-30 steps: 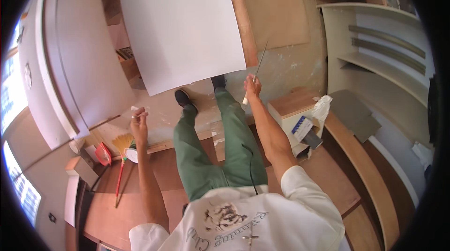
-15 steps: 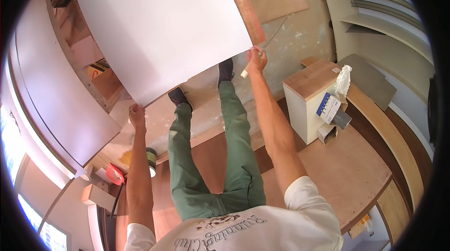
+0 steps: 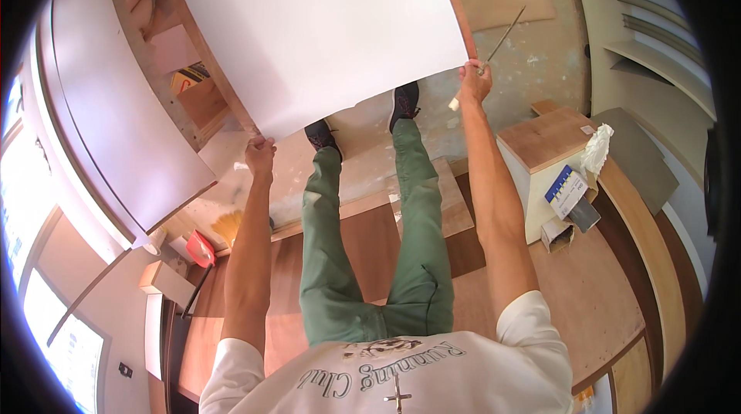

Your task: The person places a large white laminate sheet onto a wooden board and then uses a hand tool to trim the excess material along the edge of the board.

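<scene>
Two hands hold a white panel (image 3: 316, 28) by its lower corners.
Left hand (image 3: 260, 156) and right hand (image 3: 474, 80) each curl fingers around a corner.

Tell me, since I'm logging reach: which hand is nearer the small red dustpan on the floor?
Left. The left hand grips the large white panel above the red dustpan; the right hand is far across.

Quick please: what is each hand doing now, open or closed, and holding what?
Left hand: closed on the near edge of the white panel.
Right hand: closed on the panel's other near corner.
</scene>
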